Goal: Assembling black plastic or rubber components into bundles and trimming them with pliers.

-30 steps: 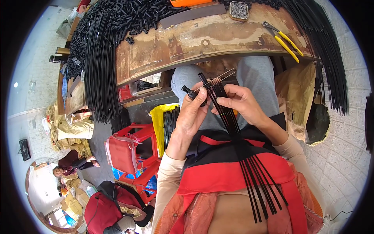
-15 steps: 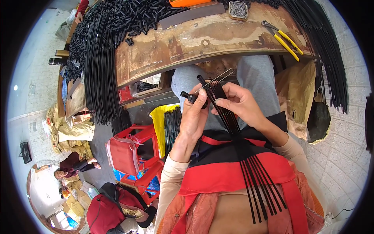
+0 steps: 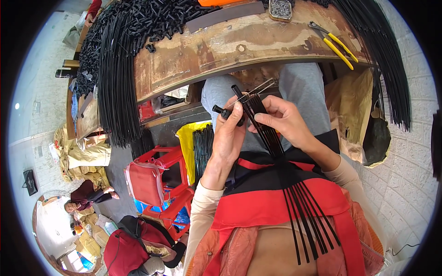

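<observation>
In front of my lap, my left hand (image 3: 229, 131) is closed round a short black flanged tube (image 3: 222, 112), its end sticking out to the left. A second slim black tube (image 3: 236, 90) rises beside the thumb. Thin metal wires (image 3: 263, 87) cross the top of a bundle of thin black ribs (image 3: 268, 137), resembling umbrella ribs. My right hand (image 3: 282, 122) pinches this bundle between thumb and fingers. The ribs run down over my red and black apron (image 3: 276, 207) and fan out at their lower ends. The fingers hide where the wires meet the ribs.
The wooden bench (image 3: 221, 55) ahead bears a heap of black tubes (image 3: 152, 25), yellow-handled pliers (image 3: 336, 46) and a small tin (image 3: 280, 10). Long black rods (image 3: 119, 87) hang over its edge. A red chair (image 3: 146, 181) stands left; people sit or stand farther off.
The wire ends have tilted slightly between my hands. Both hands keep their grip almost in place, and the bench has shifted a little in view.
</observation>
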`<state>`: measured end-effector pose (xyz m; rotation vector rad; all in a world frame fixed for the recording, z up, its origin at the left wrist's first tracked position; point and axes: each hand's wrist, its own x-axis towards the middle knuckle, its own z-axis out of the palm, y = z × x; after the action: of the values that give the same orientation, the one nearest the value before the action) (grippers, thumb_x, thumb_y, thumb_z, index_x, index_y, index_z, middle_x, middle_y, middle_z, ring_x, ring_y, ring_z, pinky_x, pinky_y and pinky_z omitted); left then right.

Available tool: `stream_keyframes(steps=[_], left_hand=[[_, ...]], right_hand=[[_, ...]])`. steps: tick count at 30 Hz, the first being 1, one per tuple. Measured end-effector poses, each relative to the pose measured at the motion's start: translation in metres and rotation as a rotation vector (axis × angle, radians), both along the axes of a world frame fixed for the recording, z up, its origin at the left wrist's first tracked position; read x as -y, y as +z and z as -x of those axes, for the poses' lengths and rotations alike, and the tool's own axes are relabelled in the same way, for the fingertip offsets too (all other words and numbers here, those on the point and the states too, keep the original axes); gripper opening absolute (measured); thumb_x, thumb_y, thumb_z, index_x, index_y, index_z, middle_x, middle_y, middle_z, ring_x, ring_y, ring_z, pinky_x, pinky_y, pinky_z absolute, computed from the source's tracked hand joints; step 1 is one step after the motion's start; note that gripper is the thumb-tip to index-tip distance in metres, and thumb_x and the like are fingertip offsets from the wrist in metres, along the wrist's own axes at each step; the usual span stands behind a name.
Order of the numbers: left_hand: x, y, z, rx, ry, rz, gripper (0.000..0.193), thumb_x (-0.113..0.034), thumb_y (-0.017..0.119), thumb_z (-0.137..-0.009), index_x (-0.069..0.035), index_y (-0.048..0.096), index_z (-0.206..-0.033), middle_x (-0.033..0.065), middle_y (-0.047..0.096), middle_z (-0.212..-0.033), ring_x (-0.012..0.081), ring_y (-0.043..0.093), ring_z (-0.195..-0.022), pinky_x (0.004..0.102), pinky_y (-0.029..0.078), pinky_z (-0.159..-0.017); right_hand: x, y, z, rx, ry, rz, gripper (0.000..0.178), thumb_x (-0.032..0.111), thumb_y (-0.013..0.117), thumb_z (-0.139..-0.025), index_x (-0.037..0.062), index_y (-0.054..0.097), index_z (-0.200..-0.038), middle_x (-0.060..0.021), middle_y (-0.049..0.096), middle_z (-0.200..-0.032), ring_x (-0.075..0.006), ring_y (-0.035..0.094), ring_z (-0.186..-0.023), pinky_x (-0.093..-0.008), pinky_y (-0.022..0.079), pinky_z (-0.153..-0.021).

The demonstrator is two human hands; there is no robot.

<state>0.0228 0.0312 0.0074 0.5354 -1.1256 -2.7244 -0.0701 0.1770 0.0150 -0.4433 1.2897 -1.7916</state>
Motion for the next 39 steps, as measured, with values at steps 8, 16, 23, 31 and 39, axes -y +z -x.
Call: stream_keyframes(steps=[8, 16, 23, 31, 39], left_hand=[[-0.003, 0.006, 0.0, -0.008, 0.03, 0.026, 0.035, -0.027, 0.06, -0.096, -0.004, 0.057, -0.122, 0.0042, 0.065, -0.109, 0.0128, 0.058, -0.099, 0.0308, 0.046, -0.087], [-0.004, 0.006, 0.003, 0.022, -0.026, -0.108, 0.037, -0.035, 0.058, -0.096, -0.007, 0.056, -0.12, -0.0001, 0.064, -0.102, 0.0076, 0.055, -0.085, 0.0243, 0.043, -0.067], [-0.007, 0.005, -0.001, 0.03, -0.02, -0.129, 0.038, -0.036, 0.057, -0.096, -0.007, 0.056, -0.12, -0.0006, 0.063, -0.103, 0.0069, 0.054, -0.083, 0.0236, 0.042, -0.067], [-0.015, 0.013, -0.002, 0.027, 0.013, 0.005, 0.042, -0.035, 0.056, -0.097, -0.004, 0.055, -0.125, 0.0055, 0.063, -0.115, 0.0107, 0.056, -0.094, 0.0266, 0.045, -0.075], [-0.007, 0.011, -0.003, -0.001, -0.019, 0.096, 0.042, -0.033, 0.056, -0.097, -0.004, 0.054, -0.128, 0.0052, 0.063, -0.114, 0.012, 0.057, -0.093, 0.0268, 0.045, -0.078]], right_hand=[[-0.002, 0.002, -0.002, 0.023, 0.021, -0.004, 0.01, 0.008, 0.06, -0.093, 0.0, 0.056, -0.096, -0.0065, 0.065, -0.089, -0.0163, 0.068, -0.082, -0.0262, 0.053, -0.073], [0.0, -0.005, -0.002, -0.047, 0.006, -0.015, 0.012, 0.009, 0.061, -0.093, -0.0011, 0.058, -0.097, -0.0075, 0.065, -0.089, -0.0152, 0.068, -0.083, -0.0258, 0.053, -0.075], [-0.002, -0.002, -0.004, -0.06, -0.002, -0.039, 0.013, 0.01, 0.062, -0.093, -0.0017, 0.058, -0.099, -0.0085, 0.067, -0.09, -0.0145, 0.068, -0.082, -0.0255, 0.054, -0.075], [-0.004, 0.0, 0.001, 0.073, 0.032, -0.005, 0.013, 0.009, 0.06, -0.093, -0.0018, 0.058, -0.101, -0.0089, 0.068, -0.09, -0.016, 0.068, -0.08, -0.0266, 0.054, -0.074], [-0.003, 0.006, 0.003, 0.042, 0.103, 0.024, 0.026, 0.014, 0.058, -0.096, -0.0002, 0.055, -0.117, -0.0074, 0.066, -0.092, -0.0162, 0.068, -0.079, -0.027, 0.054, -0.074]])
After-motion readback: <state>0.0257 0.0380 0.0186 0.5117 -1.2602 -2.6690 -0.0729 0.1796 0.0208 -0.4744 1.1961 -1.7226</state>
